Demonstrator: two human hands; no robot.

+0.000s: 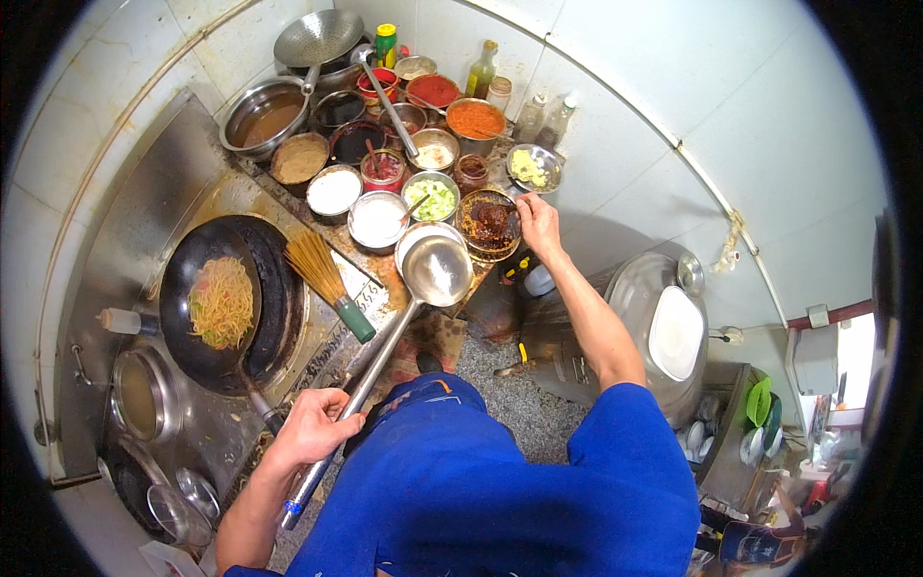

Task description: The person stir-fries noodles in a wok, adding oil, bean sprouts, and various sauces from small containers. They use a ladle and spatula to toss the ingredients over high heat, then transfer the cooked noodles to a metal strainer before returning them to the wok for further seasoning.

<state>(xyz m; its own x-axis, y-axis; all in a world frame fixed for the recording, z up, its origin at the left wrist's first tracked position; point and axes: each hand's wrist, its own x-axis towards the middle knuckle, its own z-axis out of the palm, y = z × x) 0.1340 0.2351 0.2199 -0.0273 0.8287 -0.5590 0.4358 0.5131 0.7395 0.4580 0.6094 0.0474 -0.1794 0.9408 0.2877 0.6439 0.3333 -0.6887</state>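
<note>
My left hand (314, 427) holds the handle of a long steel ladle (436, 270), whose empty-looking bowl is over the near edge of the seasoning containers. My right hand (537, 222) is at the rim of a bowl of dark red chili oil (489, 225), with its fingers closed on what seems to be a spoon handle, mostly hidden. Noodles (221, 303) with green bits lie in a black wok (173, 288) on the stove at the left. Between wok and ladle rests a bamboo wok brush (328, 281) with a green handle.
Bowls of white powder (334, 190), chopped greens (433, 198) and red paste (476, 119) crowd the counter. A second ladle (389, 108) lies across them. Behind stand a perforated strainer (319, 37) and glass bottles. A large steel vessel (620, 324) is at my right; a person (757, 541) appears far lower right.
</note>
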